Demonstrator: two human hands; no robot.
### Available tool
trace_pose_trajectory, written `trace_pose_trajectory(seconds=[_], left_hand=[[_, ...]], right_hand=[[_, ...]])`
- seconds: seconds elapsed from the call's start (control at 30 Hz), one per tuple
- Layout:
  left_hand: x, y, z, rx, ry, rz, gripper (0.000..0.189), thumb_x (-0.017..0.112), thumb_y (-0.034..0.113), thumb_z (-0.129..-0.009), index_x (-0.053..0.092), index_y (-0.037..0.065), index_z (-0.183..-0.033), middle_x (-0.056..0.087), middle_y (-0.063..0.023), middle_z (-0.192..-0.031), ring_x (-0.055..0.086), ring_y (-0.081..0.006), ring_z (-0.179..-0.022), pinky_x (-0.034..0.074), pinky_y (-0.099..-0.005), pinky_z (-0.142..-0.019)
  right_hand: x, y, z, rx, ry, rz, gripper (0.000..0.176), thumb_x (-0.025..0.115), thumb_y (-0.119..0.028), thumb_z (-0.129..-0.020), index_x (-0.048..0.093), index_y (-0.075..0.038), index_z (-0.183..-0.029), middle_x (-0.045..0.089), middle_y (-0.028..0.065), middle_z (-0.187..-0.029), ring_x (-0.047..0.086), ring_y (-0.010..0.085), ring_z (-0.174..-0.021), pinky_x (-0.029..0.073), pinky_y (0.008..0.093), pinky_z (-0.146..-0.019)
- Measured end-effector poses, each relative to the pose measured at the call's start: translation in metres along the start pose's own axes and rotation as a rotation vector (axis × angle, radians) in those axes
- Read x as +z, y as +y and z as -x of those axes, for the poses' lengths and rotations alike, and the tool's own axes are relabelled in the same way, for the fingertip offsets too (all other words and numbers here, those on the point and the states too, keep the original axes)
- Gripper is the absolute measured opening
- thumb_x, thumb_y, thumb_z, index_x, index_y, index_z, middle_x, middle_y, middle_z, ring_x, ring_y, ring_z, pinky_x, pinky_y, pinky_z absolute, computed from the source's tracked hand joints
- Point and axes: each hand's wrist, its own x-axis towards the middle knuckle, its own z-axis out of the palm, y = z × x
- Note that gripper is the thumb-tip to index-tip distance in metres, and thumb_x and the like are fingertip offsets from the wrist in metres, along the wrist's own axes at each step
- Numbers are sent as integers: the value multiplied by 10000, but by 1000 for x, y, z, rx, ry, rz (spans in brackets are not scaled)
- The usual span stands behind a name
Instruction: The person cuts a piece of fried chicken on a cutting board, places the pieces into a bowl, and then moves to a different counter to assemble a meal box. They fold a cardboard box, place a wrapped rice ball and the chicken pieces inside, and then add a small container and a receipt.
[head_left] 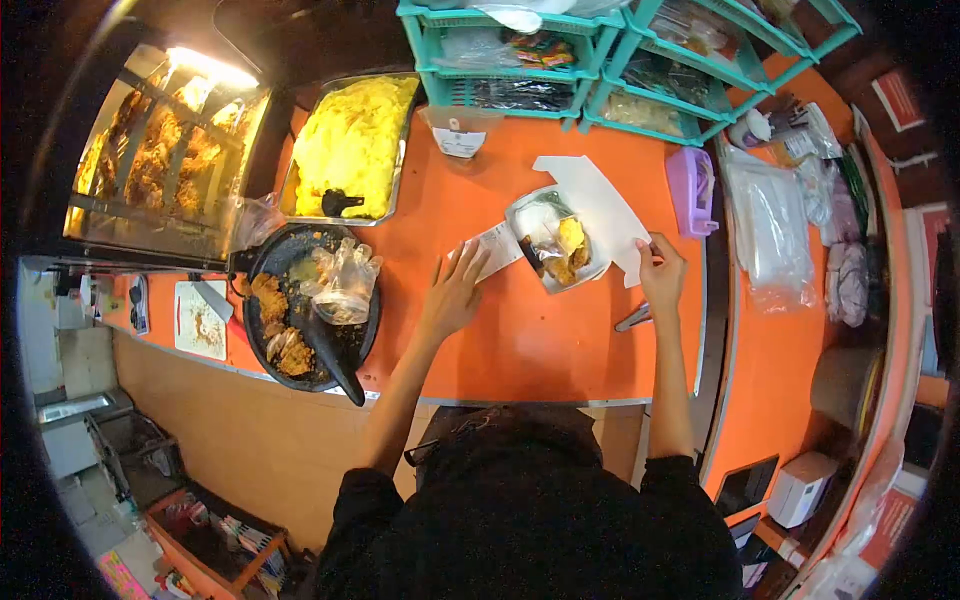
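Note:
A white paper food box (588, 283) lies unfolded on the orange table, holding white rice (540, 217), a piece of yellow egg (571, 235) and browned fried food (565, 268). Its wide lid (597, 195) stands out toward the back right. My right hand (662, 270) pinches the lid's edge between thumb and fingers. On the other side, my left hand (456, 290) is stretched out with fingers apart, fingertips at a white printed slip (497, 250) that reaches to the box.
At left sit a stone mortar (372, 335) with fried pieces, a pestle (340, 365) and a plastic glove (345, 275). Behind it are a tray of yellow food (350, 140) and a lit display case (165, 150). Teal racks (500, 75) line the back; a purple holder (690, 190) stands right.

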Motion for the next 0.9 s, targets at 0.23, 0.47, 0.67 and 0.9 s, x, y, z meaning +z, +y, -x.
trace_pose_trajectory(seconds=[0.23, 0.47, 0.67, 0.9], left_hand=[[41, 7, 26, -7, -86, -102, 790, 624, 321, -879, 273, 51, -1534, 282, -204, -1574, 332, -381, -1416, 316, -574, -1073], [34, 70, 61, -159, -165, 0, 824, 659, 349, -850, 309, -53, -1479, 434, -283, -1353, 464, -436, -1190, 396, -515, -987], [39, 100, 80, -231, -169, 163, 753, 643, 272, -861, 337, -148, -1407, 440, -300, -1183, 472, -426, -1043, 435, -503, -922], [48, 107, 108, -255, -162, 225, 809, 657, 188, -861, 220, -133, -1463, 217, -386, -1485, 300, -536, -1345, 342, -513, -1108]], right_hand=[[-16, 29, 55, 108, 347, 62, 259, 681, -25, -860, 616, -27, -1110, 665, 140, -723, 704, 233, -718, 534, 349, -638], [-46, 38, 10, 188, 290, -364, 361, 507, -329, -1016, 548, -21, -1198, 676, 209, -986, 696, 307, -871, 543, 401, -726], [16, 81, 100, 553, -160, 555, 551, 528, -400, -967, 354, 29, -1265, 610, 274, -1113, 658, 442, -938, 542, 549, -760], [83, 4, 158, -60, -319, 146, 499, 550, -171, -925, 363, -15, -1361, 578, 266, -1149, 625, 455, -982, 541, 533, -777]])
